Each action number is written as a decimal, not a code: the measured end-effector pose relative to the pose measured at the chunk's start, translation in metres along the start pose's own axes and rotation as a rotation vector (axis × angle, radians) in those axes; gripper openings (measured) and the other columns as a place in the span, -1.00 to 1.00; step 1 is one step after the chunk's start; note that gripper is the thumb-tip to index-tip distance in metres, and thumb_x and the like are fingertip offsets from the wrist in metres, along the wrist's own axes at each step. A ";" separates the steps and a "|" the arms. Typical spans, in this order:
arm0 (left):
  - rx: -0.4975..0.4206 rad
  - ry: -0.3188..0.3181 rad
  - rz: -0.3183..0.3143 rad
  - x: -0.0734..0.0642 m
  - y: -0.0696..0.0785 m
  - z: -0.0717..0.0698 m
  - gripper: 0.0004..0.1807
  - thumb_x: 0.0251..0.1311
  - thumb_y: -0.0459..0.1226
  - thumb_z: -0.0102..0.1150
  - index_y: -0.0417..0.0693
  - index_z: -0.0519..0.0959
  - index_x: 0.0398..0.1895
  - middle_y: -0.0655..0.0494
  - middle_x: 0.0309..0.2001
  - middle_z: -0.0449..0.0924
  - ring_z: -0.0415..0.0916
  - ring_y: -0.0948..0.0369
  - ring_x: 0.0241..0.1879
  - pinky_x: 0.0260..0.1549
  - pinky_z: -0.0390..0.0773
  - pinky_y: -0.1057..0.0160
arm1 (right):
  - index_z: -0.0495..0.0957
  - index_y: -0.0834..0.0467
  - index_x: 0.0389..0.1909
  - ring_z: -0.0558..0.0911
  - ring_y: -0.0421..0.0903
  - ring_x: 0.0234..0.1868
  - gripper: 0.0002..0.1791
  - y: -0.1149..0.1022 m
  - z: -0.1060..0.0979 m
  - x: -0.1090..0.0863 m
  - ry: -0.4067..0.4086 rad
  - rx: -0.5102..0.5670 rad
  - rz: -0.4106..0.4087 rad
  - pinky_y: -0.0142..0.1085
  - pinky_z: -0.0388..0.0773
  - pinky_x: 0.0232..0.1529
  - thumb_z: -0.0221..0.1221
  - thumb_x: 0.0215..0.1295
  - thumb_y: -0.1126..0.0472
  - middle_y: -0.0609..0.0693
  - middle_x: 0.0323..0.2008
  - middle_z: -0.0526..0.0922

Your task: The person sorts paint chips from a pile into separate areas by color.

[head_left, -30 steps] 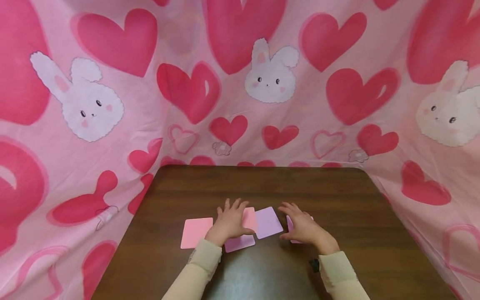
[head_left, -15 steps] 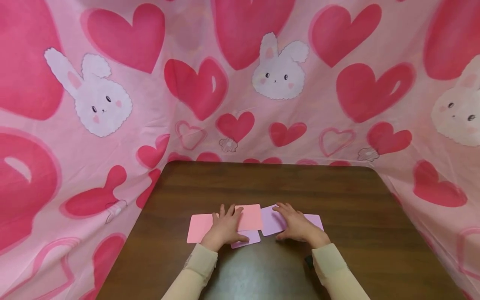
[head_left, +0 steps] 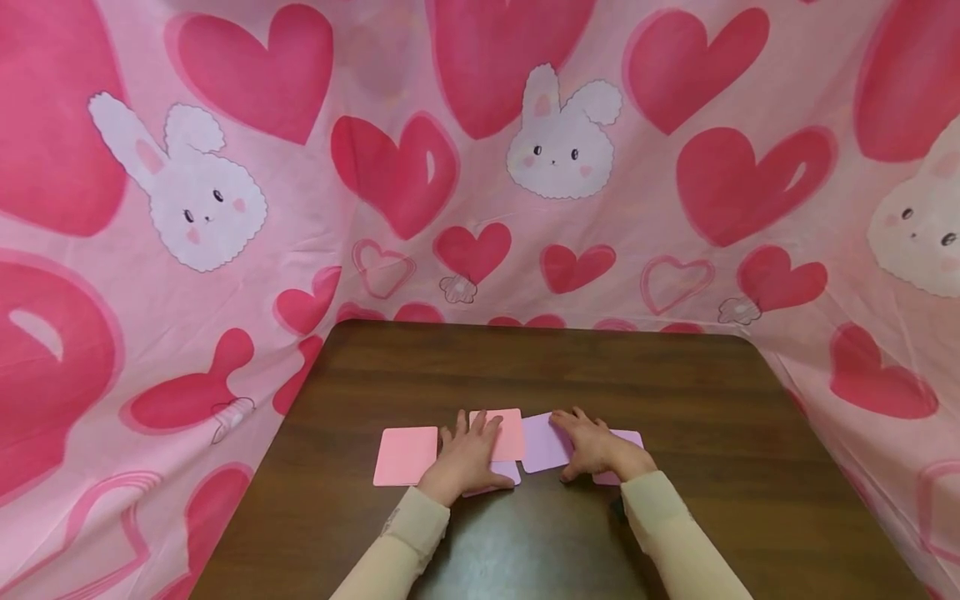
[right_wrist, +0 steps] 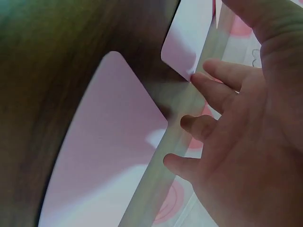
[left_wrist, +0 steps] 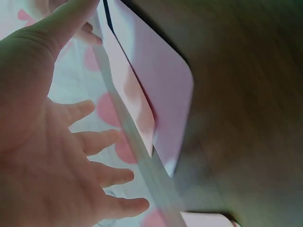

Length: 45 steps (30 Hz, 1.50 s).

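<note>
My left hand, fingers spread, is over a pink square card and a purple card that lies partly under it. In the left wrist view, those fingers are extended and hold nothing. The right hand has its fingertips at a tilted purple card, whose left edge meets the pink one. Whether they press on it, I cannot tell. Below the right palm lies another purple card, partly hidden. In the right wrist view, the right fingers are bent slightly and apart, with nothing gripped.
Left of the left hand another pink card lies flat. All the cards are on a dark brown wooden table. A pink cloth with hearts and rabbits hangs behind and along the sides.
The right hand has moved left, from the rightmost purple card to the tilted one. The left hand went left, then came back right over the upper pink card. The head view shifted slightly.
</note>
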<state>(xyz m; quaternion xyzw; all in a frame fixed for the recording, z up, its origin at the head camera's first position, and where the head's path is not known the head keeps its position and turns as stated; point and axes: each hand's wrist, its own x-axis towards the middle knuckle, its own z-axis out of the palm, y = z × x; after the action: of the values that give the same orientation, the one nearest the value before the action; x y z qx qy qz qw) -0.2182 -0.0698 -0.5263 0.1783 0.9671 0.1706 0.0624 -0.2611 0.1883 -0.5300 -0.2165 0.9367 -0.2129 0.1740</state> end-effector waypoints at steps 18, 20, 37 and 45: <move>0.148 -0.069 0.144 0.039 0.035 0.016 0.10 -0.21 0.20 0.59 0.09 0.34 0.46 0.08 0.44 0.37 0.09 -0.25 0.50 0.26 0.19 -0.43 | 0.38 0.18 0.39 0.21 0.33 0.47 0.08 -0.005 0.002 -0.008 0.071 -0.093 -0.018 0.47 0.02 0.32 0.64 -0.26 0.09 0.21 0.41 0.35; 0.151 -0.077 0.141 0.039 0.035 0.016 0.09 -0.21 0.21 0.59 0.08 0.35 0.45 0.08 0.42 0.40 0.11 -0.24 0.49 0.26 0.19 -0.43 | 0.37 0.17 0.40 0.12 0.39 0.50 0.08 -0.005 0.001 -0.009 0.063 -0.076 -0.011 0.48 -0.01 0.32 0.64 -0.24 0.10 0.22 0.45 0.31; 0.144 -0.020 0.155 0.038 0.042 0.018 -0.03 -0.23 0.10 0.65 0.03 0.45 0.31 0.05 0.26 0.56 0.29 -0.15 0.42 0.21 0.22 -0.46 | 0.45 0.20 0.29 0.37 0.21 0.36 -0.02 -0.004 0.003 -0.013 0.087 -0.082 -0.068 0.50 0.10 0.26 0.65 -0.26 0.10 0.16 0.27 0.49; 0.151 -0.012 0.155 0.038 0.045 0.016 -0.04 -0.27 0.10 0.67 0.05 0.46 0.28 0.10 0.24 0.59 0.32 -0.12 0.40 0.23 0.22 -0.44 | 0.46 0.14 0.33 0.39 0.14 0.28 0.03 -0.006 0.006 -0.014 0.093 -0.117 -0.044 0.34 0.16 0.31 0.67 -0.32 0.11 0.14 0.23 0.45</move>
<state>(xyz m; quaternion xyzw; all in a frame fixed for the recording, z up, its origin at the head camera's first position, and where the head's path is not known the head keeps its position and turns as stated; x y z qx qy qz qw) -0.2364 -0.0116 -0.5281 0.2578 0.9601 0.1004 0.0412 -0.2447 0.1879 -0.5292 -0.2369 0.9497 -0.1713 0.1125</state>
